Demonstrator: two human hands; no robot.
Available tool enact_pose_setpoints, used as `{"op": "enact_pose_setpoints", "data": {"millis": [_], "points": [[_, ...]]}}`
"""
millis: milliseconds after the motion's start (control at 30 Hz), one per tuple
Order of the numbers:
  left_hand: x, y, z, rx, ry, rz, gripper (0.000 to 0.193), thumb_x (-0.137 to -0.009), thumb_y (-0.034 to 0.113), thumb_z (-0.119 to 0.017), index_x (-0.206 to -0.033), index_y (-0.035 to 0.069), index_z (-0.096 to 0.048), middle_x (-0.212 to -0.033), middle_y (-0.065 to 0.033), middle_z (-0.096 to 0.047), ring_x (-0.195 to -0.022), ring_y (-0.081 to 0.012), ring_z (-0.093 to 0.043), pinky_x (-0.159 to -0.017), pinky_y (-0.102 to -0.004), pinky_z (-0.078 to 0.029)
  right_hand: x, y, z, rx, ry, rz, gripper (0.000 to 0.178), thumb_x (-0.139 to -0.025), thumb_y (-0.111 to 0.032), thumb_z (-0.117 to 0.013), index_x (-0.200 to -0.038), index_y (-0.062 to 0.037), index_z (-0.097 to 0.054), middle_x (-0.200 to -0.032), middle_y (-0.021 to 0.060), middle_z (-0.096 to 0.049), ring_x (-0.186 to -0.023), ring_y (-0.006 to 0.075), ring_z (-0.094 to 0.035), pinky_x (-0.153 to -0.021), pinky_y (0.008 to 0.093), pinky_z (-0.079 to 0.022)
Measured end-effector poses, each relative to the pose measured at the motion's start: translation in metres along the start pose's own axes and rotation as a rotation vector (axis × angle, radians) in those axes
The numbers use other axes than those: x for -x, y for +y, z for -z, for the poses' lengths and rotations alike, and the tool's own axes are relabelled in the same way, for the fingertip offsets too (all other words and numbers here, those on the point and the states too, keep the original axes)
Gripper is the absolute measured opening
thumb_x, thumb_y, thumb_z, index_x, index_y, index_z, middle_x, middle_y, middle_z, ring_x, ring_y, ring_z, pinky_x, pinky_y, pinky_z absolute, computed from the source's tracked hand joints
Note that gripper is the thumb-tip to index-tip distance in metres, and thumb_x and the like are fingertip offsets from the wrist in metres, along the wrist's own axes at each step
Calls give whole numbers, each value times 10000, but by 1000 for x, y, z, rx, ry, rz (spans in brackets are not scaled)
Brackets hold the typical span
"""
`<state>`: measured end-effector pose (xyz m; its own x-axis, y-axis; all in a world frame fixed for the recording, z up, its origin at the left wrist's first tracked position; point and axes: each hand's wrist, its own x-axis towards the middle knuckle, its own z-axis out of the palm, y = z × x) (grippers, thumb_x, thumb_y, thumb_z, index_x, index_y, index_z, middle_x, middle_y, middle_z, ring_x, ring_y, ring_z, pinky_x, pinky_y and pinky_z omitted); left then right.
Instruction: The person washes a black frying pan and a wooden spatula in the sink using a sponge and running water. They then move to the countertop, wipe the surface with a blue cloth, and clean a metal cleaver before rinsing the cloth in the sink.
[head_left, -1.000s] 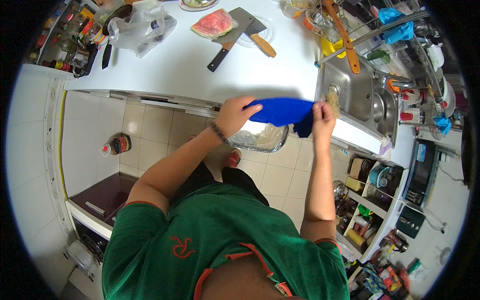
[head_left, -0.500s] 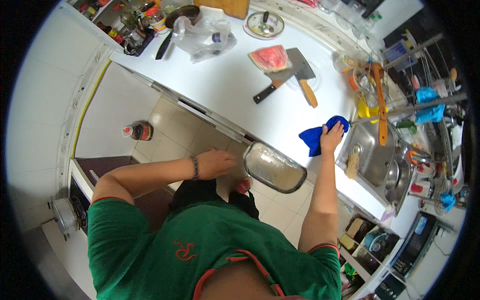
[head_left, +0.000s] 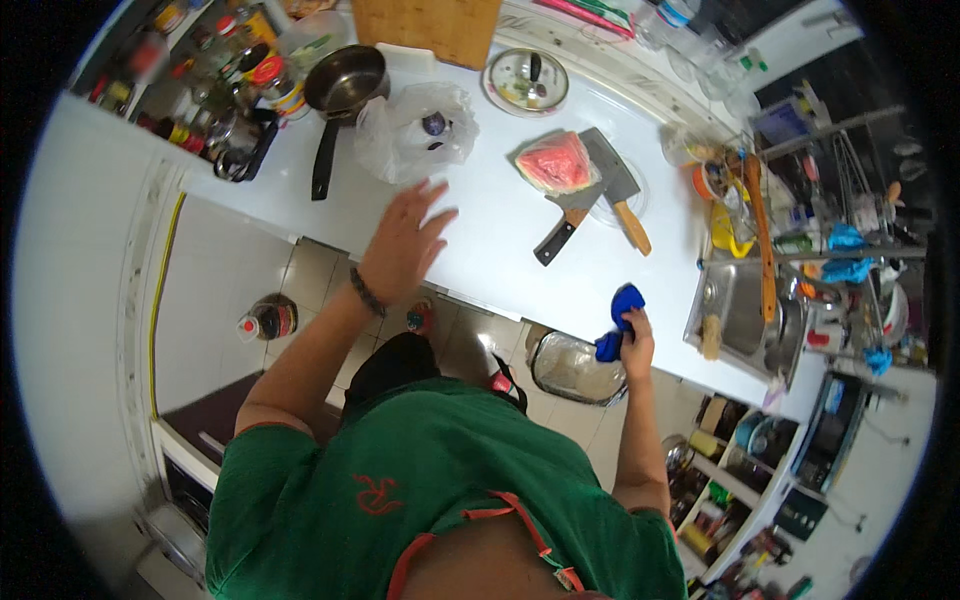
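Note:
My right hand (head_left: 637, 347) grips a blue cloth (head_left: 618, 318) at the near edge of the white countertop (head_left: 500, 235), close to the steel sink (head_left: 738, 310). My left hand (head_left: 402, 245) hovers flat over the counter with fingers spread, holding nothing, just below a clear plastic bag (head_left: 412, 130). Farther along the counter lie a piece of watermelon (head_left: 553, 163), a cleaver with a black handle (head_left: 572, 215) and a cleaver with a wooden handle (head_left: 617, 190).
A saucepan (head_left: 340, 90), a glass lid (head_left: 527, 80) and a wooden cutting board (head_left: 430, 28) sit at the counter's back. Jars and bottles crowd the left end. A bin with a plastic liner (head_left: 575, 368) and a dark bottle (head_left: 268, 320) stand on the tiled floor.
My left hand has risen from beside the bin up over the counter and spread its fingers. My right hand stays on the blue cloth at the counter's edge. The view has swung left.

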<state>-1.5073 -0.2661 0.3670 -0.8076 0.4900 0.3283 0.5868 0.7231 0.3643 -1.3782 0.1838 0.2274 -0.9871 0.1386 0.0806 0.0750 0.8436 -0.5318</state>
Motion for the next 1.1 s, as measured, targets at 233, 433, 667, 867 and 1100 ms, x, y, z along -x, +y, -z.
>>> {"op": "enact_pose_setpoints", "data": {"millis": [233,433,667,867,1100], "points": [[-64,-79,-1,-394,-259,284,726,-737,186,-716,-1371,156,-363,-1442,-162,-295,-1263,-389,-345,-1040,-437,-321,-108,-113,-11,97,288,-44,358,-730,-185,-710,-980,16,-551,-1020,219,-568,-957,367,-552,-829,403,-448],[-37,-108,-41,-42,-395,364,686,-775,172,-677,-1367,87,-341,-1435,-208,-279,-1259,-405,-347,-1050,-425,-316,-147,-142,-101,72,-11,-507,597,-623,-395,-772,-937,49,-526,-856,240,-634,-834,374,-633,-738,418,-502],[-39,-62,-32,-30,-55,-24,437,-768,92,-640,-1187,43,-522,-1373,-110,-379,-1276,-313,-342,-1075,-468,-263,-155,-121,-72,-563,117,-635,275,-684,-48,-627,-894,5,-457,-712,121,-560,-561,216,-568,-496,327,-457],[-75,-32,-64,205,-136,-39,463,-767,87,-638,-1206,40,-498,-1372,-141,-366,-1277,-325,-338,-1068,-437,-282,-150,-140,17,-22,207,-216,366,-773,-50,-637,-1063,-18,-415,-841,185,-614,-720,333,-628,-642,401,-500],[-148,-6,-123,158,-217,21,563,-790,146,-642,-1299,70,-414,-1399,-178,-321,-1288,-381,-307,-1063,-443,-282,-190,-66,-11,426,177,127,422,-814,-217,-618,-1181,-36,-514,-910,102,-596,-842,280,-577,-690,408,-438]]}}
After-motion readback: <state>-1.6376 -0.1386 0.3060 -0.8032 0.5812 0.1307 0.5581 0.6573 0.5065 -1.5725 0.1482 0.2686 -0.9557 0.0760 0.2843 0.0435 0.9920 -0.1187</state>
